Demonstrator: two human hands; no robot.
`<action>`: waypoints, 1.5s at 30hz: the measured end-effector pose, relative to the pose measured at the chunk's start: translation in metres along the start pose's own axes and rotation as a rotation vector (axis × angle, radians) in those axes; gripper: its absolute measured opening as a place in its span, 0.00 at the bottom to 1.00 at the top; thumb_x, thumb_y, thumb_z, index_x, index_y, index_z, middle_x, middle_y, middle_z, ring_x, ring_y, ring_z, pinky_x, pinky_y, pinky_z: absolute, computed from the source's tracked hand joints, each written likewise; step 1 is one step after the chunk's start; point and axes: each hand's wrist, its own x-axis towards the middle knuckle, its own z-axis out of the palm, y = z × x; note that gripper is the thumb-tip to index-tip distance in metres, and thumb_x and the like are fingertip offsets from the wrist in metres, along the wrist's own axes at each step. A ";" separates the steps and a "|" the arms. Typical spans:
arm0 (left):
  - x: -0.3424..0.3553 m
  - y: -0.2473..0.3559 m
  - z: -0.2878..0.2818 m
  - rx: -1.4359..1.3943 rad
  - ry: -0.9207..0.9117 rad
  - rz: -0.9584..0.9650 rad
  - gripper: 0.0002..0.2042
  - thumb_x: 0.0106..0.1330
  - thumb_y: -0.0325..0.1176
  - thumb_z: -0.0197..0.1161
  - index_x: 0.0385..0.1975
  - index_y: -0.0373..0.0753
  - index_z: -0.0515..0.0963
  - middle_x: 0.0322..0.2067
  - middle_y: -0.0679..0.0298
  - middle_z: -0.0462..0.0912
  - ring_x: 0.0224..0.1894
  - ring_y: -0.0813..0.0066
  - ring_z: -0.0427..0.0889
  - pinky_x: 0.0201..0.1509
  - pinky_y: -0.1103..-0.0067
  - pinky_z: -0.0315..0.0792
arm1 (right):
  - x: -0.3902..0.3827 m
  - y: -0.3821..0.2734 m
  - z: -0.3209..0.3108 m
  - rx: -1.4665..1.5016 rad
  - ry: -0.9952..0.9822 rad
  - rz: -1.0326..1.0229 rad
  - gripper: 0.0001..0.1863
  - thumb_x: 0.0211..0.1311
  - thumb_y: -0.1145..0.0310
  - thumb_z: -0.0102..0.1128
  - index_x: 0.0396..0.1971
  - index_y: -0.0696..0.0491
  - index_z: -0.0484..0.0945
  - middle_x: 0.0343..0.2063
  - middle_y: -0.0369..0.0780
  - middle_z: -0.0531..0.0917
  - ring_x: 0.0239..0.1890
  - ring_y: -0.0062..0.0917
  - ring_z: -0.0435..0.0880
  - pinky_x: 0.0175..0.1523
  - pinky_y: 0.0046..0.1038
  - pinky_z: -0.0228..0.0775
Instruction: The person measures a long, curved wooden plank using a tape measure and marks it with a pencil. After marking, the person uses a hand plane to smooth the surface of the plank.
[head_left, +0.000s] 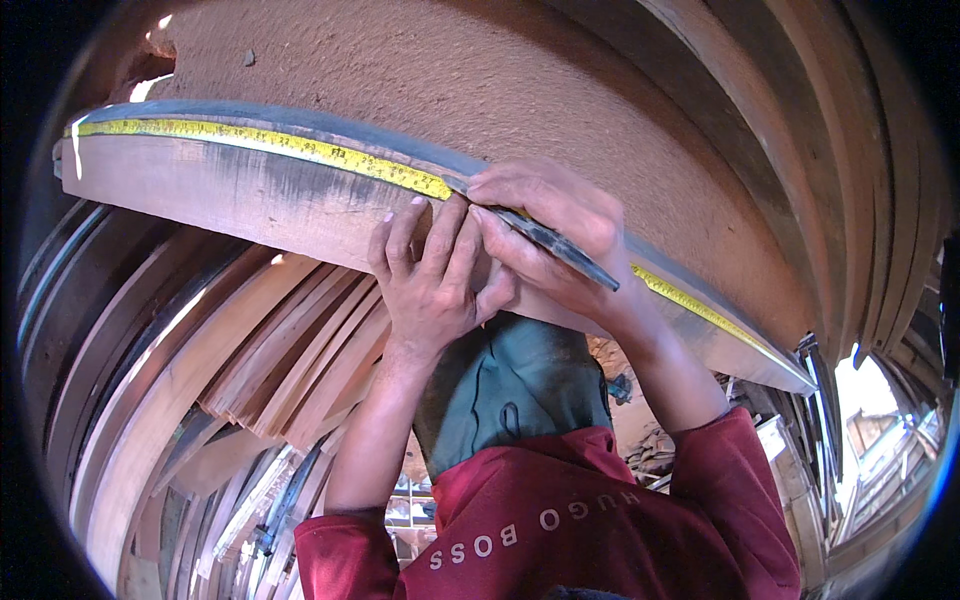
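Up top, right hand grips one pencil; left hand presses flat on one board beside one tape measure.

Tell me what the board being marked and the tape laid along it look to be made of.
The board looks like rough-sawn wood: pale brown, matte, unfinished, with dark smudges near its upper edge. The tape seems a thin flexible strip, yellow with black marks, probably painted steel, though that is not certain. The right hand holds a dark pencil against it.

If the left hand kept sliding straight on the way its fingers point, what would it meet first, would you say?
Probably the yellow tape measure lying along the plank; the left hand already rests flat on that plank, fingertips just below the tape.
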 end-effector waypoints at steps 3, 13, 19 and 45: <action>-0.001 0.001 0.001 0.011 -0.002 0.002 0.34 0.62 0.65 0.56 0.53 0.38 0.77 0.61 0.61 0.72 0.65 0.53 0.64 0.65 0.55 0.56 | 0.003 0.003 0.001 -0.005 -0.027 -0.029 0.11 0.54 0.77 0.68 0.37 0.61 0.82 0.37 0.47 0.86 0.44 0.39 0.87 0.50 0.35 0.79; 0.001 0.000 0.002 0.014 0.023 0.008 0.33 0.62 0.66 0.54 0.49 0.39 0.79 0.59 0.62 0.75 0.64 0.54 0.66 0.65 0.56 0.56 | 0.008 0.001 -0.002 -0.023 -0.069 -0.019 0.10 0.54 0.75 0.67 0.36 0.61 0.82 0.36 0.47 0.86 0.43 0.39 0.87 0.50 0.35 0.79; 0.004 0.006 -0.002 0.040 0.024 -0.046 0.28 0.61 0.59 0.59 0.53 0.45 0.80 0.58 0.66 0.76 0.62 0.58 0.67 0.66 0.60 0.57 | -0.025 0.000 -0.030 -0.103 -0.107 0.087 0.10 0.54 0.73 0.65 0.36 0.60 0.80 0.37 0.47 0.84 0.41 0.40 0.85 0.47 0.35 0.78; 0.008 0.007 0.001 0.023 0.041 -0.034 0.24 0.59 0.54 0.60 0.51 0.46 0.81 0.56 0.67 0.77 0.61 0.59 0.68 0.67 0.61 0.56 | -0.064 -0.008 -0.067 -0.264 -0.056 0.133 0.07 0.49 0.77 0.69 0.30 0.59 0.83 0.31 0.44 0.86 0.37 0.35 0.88 0.46 0.33 0.80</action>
